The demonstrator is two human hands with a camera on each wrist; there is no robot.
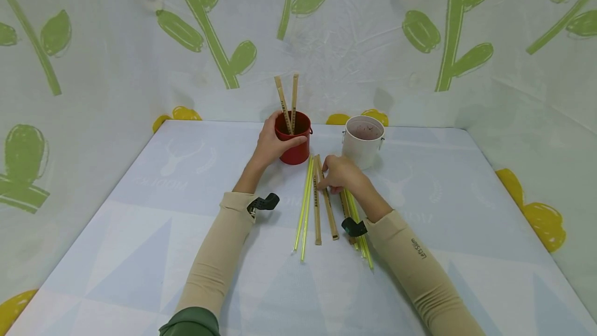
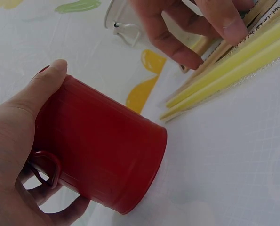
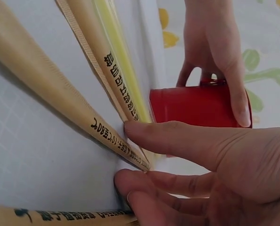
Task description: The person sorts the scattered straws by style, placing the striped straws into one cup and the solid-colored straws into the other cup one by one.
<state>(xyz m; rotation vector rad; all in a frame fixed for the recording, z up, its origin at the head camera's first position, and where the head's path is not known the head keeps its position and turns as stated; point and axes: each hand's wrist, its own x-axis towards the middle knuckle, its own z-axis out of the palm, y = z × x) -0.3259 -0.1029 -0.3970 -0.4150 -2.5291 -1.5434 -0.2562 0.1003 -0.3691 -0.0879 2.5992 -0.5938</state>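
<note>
My left hand (image 1: pixel 274 141) grips a small red metal bucket (image 1: pixel 296 155), thumb on the near side at the rim and fingers round the far side. Two paper-wrapped straws (image 1: pixel 286 102) lean upright in it. My right hand (image 1: pixel 344 174) is low over the straws on the table, thumb and fingers parted around one brown paper-wrapped straw (image 3: pixel 83 108). Another paper-wrapped straw (image 1: pixel 317 211) and two yellow straws (image 1: pixel 303 211) in clear wrap lie to its left. More yellow straws (image 1: pixel 364 245) and brown ones are partly hidden under my right hand and wrist.
A white metal bucket (image 1: pixel 366 147) stands just beyond my right hand, its inside stained. The table (image 1: pixel 140 232) has a pale blue patterned cover. Behind it and along both sides hangs a sheet (image 1: pixel 350 61) printed with green leaves and yellow flowers.
</note>
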